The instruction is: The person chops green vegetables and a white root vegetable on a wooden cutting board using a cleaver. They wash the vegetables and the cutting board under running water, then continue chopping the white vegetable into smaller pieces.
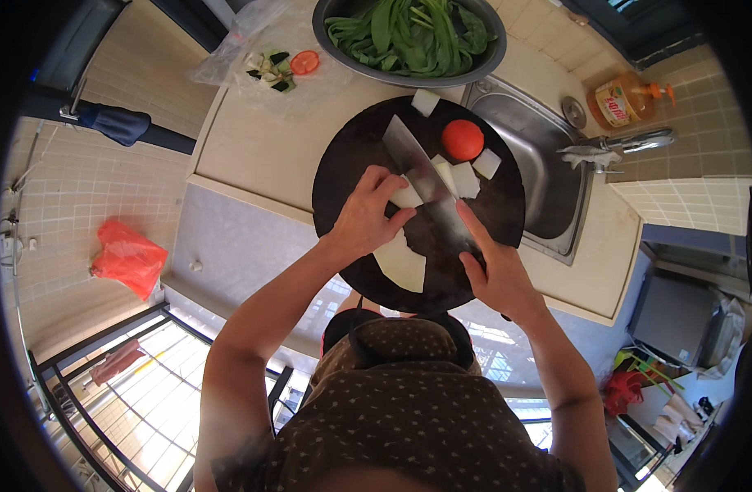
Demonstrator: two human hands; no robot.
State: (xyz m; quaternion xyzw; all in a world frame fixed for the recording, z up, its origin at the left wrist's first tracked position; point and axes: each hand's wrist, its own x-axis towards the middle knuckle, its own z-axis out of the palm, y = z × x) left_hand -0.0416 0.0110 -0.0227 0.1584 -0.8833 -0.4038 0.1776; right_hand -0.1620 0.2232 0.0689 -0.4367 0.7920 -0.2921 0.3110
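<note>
On a round, dark chopping board (345, 154), my right hand (499, 270) grips a broad cleaver (422, 163). Its blade slants across the board towards the upper left. To the left of the blade, my left hand (369, 212) holds a small piece of pale white vegetable (406, 195) with bent fingers. A larger curved slab (403, 263) of the same vegetable lies below that hand. Right of the blade are several cut chunks (466, 179), and one more chunk (425, 103) sits at the board's upper edge. A red tomato (463, 139) rests beyond the chunks.
A metal basin (406, 80) of leafy greens (406, 37) stands behind the board. A steel sink (560, 203) with a faucet (640, 140) is at right, near a pump bottle (621, 101). Vegetable trimmings (271, 71) and a tomato slice (305, 62) lie on a clear plastic bag (228, 61).
</note>
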